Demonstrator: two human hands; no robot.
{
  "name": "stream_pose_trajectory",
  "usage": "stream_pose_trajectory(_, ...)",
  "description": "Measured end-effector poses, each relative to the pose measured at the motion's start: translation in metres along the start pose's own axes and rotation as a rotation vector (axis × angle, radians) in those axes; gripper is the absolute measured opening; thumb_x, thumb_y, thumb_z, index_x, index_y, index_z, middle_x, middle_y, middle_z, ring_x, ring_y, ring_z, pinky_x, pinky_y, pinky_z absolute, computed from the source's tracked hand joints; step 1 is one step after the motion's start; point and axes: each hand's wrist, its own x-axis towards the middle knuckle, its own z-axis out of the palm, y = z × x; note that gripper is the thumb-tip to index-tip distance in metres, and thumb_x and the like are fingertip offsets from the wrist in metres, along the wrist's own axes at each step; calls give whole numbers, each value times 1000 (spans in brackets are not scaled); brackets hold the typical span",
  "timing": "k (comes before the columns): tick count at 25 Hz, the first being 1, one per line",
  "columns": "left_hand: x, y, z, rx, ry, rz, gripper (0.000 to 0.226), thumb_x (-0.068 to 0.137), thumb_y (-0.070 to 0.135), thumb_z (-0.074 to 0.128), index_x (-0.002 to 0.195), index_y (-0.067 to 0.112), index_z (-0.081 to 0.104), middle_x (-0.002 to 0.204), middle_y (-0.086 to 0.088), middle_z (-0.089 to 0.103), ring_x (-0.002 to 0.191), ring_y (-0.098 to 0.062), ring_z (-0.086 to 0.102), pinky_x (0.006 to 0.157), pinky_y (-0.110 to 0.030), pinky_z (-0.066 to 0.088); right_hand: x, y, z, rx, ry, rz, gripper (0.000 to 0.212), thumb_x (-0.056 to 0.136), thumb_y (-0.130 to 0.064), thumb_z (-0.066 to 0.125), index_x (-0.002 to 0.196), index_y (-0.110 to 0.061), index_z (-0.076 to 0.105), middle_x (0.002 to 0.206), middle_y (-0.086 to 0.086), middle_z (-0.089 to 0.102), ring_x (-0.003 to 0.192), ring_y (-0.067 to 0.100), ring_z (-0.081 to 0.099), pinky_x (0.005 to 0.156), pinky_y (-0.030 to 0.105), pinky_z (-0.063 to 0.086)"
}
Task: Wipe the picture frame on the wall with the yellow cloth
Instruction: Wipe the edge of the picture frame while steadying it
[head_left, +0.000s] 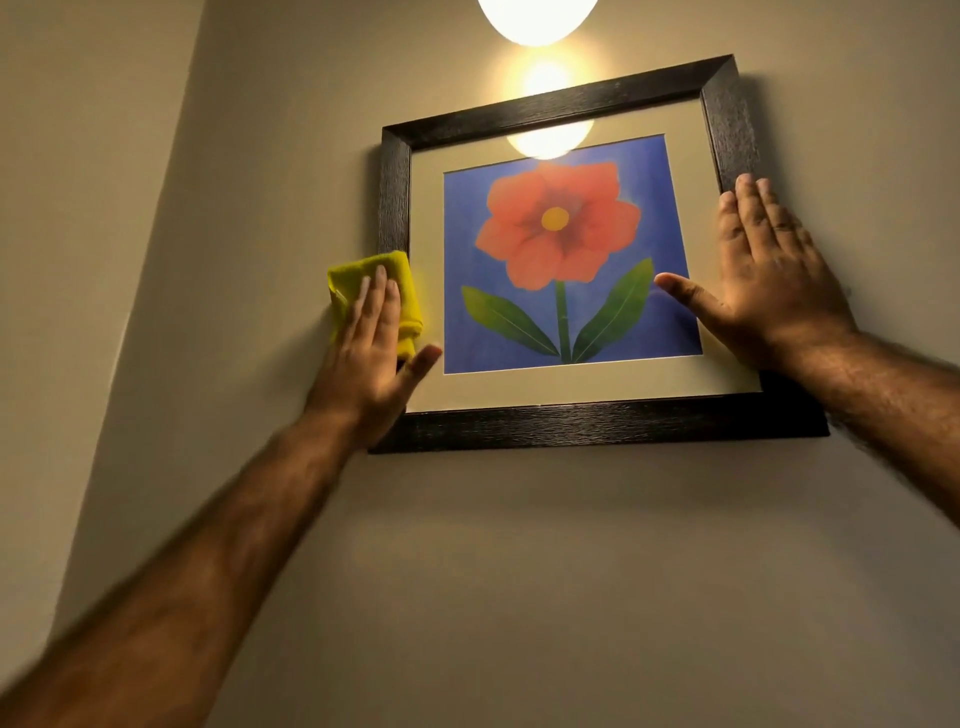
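Flat left hand (366, 358) presses plush yellow cloth (406, 291) on grained frame (597, 422); right hand (774, 291) spread.

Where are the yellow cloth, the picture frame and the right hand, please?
yellow cloth (349, 275), head view, top left fold.
picture frame (597, 423), head view, bottom rail.
right hand (771, 283), head view, its back.

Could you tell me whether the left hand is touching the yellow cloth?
Touching. The head view shows the left hand lying flat on the yellow cloth, its straight fingers overlapping it at the left side of the picture frame.
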Motion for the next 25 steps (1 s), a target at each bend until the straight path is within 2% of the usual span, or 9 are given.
stream_pose_trajectory(3,-62,0,15,32,-13,30,100,87,83,8,162,18,-4,172,3,-13,158,-11,-14,127,-31,-2,0,-1,0,6,-1,-3,115,84,-89,16,162,-4,7,172,14,3,160,27,4,129,44,9)
stream_pose_trajectory(5,-69,-3,15,67,-26,51,99,89,82,10,162,17,-3,172,4,-13,158,-10,-14,127,-32,0,0,-2,-2,17,-7,-1,115,84,-89,16,162,-4,8,172,14,3,160,27,4,129,44,9)
stream_pose_trajectory(12,89,-1,-34,38,-22,-67,118,73,92,1,162,15,-5,172,-2,-11,159,-21,-7,130,-46,5,-2,-2,-2,19,3,2,113,85,-87,18,162,-5,8,172,13,3,161,26,3,129,45,10)
stream_pose_trajectory(16,115,-6,-36,57,-28,-69,108,81,87,9,161,15,-6,172,-2,-12,159,-23,-6,129,-48,6,0,-2,0,24,11,-2,111,86,-85,21,162,-4,9,172,14,3,160,27,4,129,44,10)
stream_pose_trajectory(20,68,-3,-20,9,10,-52,109,79,87,7,162,16,-5,172,-2,-11,159,-21,-7,127,-41,3,0,-3,-1,17,11,-4,111,86,-85,22,161,-3,10,172,15,4,160,28,5,129,44,10)
stream_pose_trajectory(23,2,-2,-1,23,-2,-19,107,81,87,6,162,18,-7,171,0,-14,158,-18,-12,125,-34,-3,0,-3,-2,21,11,-1,113,86,-85,21,161,-2,10,172,16,5,160,29,6,129,44,11)
stream_pose_trajectory(25,-45,-1,9,48,-23,0,104,84,86,7,162,19,-8,171,2,-16,158,-15,-14,127,-34,-2,0,-4,-3,29,4,-1,113,85,-86,20,161,-2,10,172,16,5,160,29,6,129,45,11)
